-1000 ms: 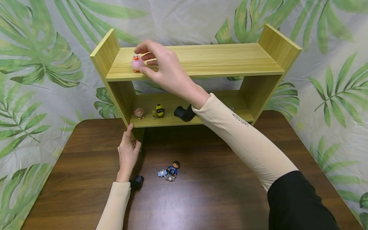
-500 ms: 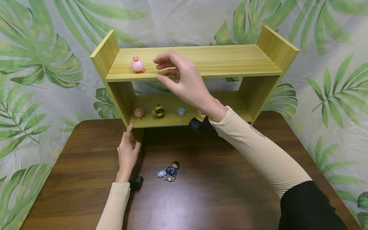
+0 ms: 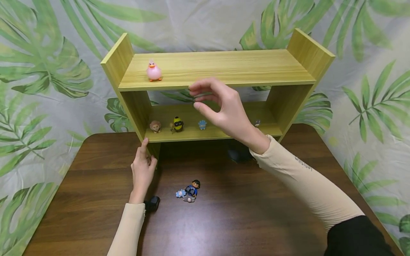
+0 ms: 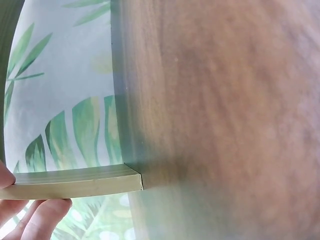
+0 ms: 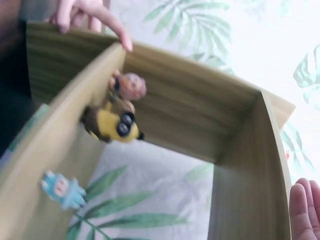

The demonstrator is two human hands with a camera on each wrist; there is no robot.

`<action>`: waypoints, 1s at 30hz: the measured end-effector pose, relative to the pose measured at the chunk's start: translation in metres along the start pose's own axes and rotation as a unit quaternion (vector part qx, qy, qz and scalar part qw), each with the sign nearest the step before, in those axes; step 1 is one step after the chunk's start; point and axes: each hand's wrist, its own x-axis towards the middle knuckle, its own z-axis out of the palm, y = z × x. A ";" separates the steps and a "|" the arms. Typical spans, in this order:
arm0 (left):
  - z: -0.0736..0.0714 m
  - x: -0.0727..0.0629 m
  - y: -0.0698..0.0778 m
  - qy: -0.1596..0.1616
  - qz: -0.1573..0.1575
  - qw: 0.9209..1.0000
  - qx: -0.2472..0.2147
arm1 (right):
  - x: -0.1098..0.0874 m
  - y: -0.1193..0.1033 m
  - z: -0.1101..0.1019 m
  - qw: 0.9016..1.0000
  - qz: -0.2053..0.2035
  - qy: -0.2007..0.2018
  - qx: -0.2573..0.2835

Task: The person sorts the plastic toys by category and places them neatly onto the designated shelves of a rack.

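A pink duck figure (image 3: 154,72) stands at the left end of the top board of the wooden shelf (image 3: 243,67). My right hand (image 3: 225,112) hovers in front of the shelf, fingers loosely curved and nothing in them. Low on the left side, my left hand (image 3: 143,170) holds the shelf's side panel. In the left wrist view, thumb and fingers lie on opposite faces of that panel (image 4: 75,187). The lower board carries a lion-like figure (image 3: 155,126), a yellow figure with dark goggles (image 3: 178,124), a light-blue figure (image 3: 202,124) and a small figure (image 3: 257,123) at the right.
On the brown table (image 3: 256,213) in front of the shelf lie a dark-haired toy figure in blue (image 3: 193,188), a small blue figure (image 3: 180,193) and a grey one (image 3: 189,199), close together. A leaf-patterned cloth (image 3: 205,21) hangs behind the shelf.
My right hand has let go of the pink duck and moved right and down, away from it. The duck stays standing on the top board. My left hand has not moved.
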 end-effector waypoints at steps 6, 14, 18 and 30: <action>0.000 0.000 0.000 -0.002 0.001 1.000 -0.002 | -0.023 -0.002 0.008 1.000 0.011 -0.025 -0.001; 0.000 0.000 0.000 0.000 -0.002 1.000 0.000 | -0.066 0.006 0.020 0.996 0.068 -0.056 -0.014; 0.000 0.000 0.000 -0.002 -0.004 1.000 -0.001 | -0.085 0.011 0.028 0.993 0.095 -0.069 -0.020; -0.001 0.000 0.001 -0.002 -0.006 1.000 -0.006 | -0.125 0.026 0.045 0.985 0.146 -0.088 -0.012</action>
